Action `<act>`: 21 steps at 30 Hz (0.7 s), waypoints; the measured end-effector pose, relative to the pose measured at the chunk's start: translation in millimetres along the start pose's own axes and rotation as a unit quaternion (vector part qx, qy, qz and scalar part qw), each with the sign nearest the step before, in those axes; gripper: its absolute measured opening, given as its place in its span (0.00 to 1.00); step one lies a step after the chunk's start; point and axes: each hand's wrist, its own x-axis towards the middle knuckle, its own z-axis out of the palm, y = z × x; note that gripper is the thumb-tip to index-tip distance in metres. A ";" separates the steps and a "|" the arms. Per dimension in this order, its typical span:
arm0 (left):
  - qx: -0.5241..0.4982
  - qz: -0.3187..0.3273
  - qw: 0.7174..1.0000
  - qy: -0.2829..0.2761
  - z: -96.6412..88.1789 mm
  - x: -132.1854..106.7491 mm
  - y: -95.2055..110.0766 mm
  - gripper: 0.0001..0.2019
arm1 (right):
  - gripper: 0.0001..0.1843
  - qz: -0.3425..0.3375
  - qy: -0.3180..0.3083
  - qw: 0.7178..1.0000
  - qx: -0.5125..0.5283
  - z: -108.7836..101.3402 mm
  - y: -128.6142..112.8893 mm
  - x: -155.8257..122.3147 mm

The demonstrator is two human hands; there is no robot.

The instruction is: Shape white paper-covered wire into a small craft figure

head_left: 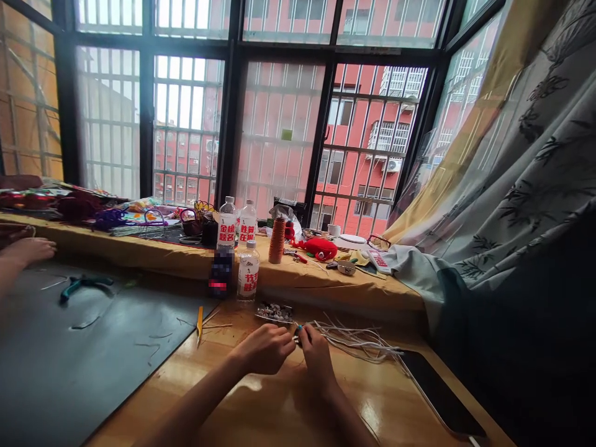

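Over the wooden table my left hand (pixel 267 349) and my right hand (pixel 317 355) meet, both with fingers closed in a pinch. Between the fingertips shows a small blue-green bit (pixel 300 328), with a small dark piece just below it; their kind is too small to tell. My left fingers hide whatever they pinch. Just beyond the hands lies a shallow tray (pixel 274 312) of small light and dark pieces. A bundle of loose white cords (pixel 358 341) spreads to the right of my right hand.
A black phone (pixel 442 394) lies at the right. Yellow tweezers (pixel 200 326) and teal pliers (pixel 84 284) lie left, the pliers on a grey mat (pixel 116 347). Another person's hand (pixel 30 251) reaches in at far left. Bottles (pixel 248 279) and a thread spool (pixel 277 241) stand beyond.
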 end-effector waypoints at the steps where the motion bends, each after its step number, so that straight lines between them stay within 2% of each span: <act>1: 0.000 -0.002 1.000 0.002 -1.3 0.4 0.1 0.04 | 0.14 0.004 -0.004 1.000 0.000 -0.9 0.9 0.6; 7: 0.007 0.025 1.000 -0.002 -5.7 2.0 3.0 0.04 | 0.11 -0.043 -0.111 0.991 -0.061 1.7 3.6 -5.5; 10: 0.008 0.011 1.000 -0.006 -4.0 2.1 2.9 0.05 | 0.11 -0.077 -0.148 0.983 -0.080 3.3 4.1 -9.3; 15: -0.056 -0.107 0.993 -0.008 -0.8 2.0 -5.1 0.04 | 0.11 -0.145 -0.175 0.969 -0.098 0.3 2.8 -10.6; 18: -0.126 -0.194 0.973 -0.018 -0.2 2.2 -12.8 0.03 | 0.11 -0.183 -0.165 0.964 -0.100 1.5 0.9 -10.8; 21: -0.213 -0.251 0.944 -0.016 2.5 3.2 -17.7 0.07 | 0.11 -0.197 -0.135 0.968 -0.078 3.9 -1.3 -10.7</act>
